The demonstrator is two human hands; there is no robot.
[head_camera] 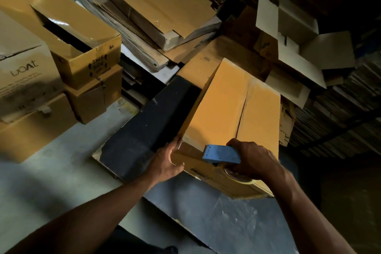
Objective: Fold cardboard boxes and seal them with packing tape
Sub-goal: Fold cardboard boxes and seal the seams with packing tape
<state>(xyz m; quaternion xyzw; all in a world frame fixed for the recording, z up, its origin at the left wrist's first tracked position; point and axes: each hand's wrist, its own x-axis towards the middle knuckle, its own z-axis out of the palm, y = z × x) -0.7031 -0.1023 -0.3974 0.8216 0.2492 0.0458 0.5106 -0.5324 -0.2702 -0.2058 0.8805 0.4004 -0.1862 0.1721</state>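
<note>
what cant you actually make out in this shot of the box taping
Head view, the only one:
- Tape roll: mostly hidden under the right hand and the blue dispenser.
- Whether tape already lies on the box seam: not discernible.
- Left hand fingertips: hidden behind the box's corner.
- Open box inside: too dark to see.
- Shelves at right: lost in shadow.

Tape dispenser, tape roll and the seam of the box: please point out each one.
tape dispenser (pixel 221 154): head view, on its blue flat side.
tape roll (pixel 239 177): head view, on its pale edge below the right hand.
box seam (pixel 244 105): head view, midway along the gap between top flaps.
</note>
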